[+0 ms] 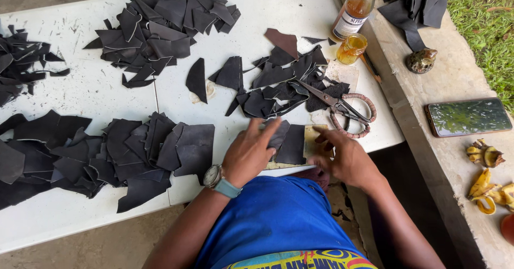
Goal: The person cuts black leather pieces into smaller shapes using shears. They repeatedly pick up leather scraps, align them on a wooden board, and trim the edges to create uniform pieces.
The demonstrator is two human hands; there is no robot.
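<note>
My left hand (250,150), with a wristwatch on its wrist, presses flat on a dark leather piece (290,144) at the near edge of the white table (96,92). The fingers of my right hand (342,155) rest on a tan cardboard board (314,139) that lies under that piece. Just beyond the hands, scissors (342,108) with cord-wrapped handles rest on a loose pile of black leather scraps (281,84).
Heaps of black leather pieces cover the table at the back (160,23), left (21,60) and near left (107,151). A bottle (353,9) and small amber jar (352,48) stand at the table's right edge. On a concrete ledge lie a phone (468,116) and banana peels (490,178).
</note>
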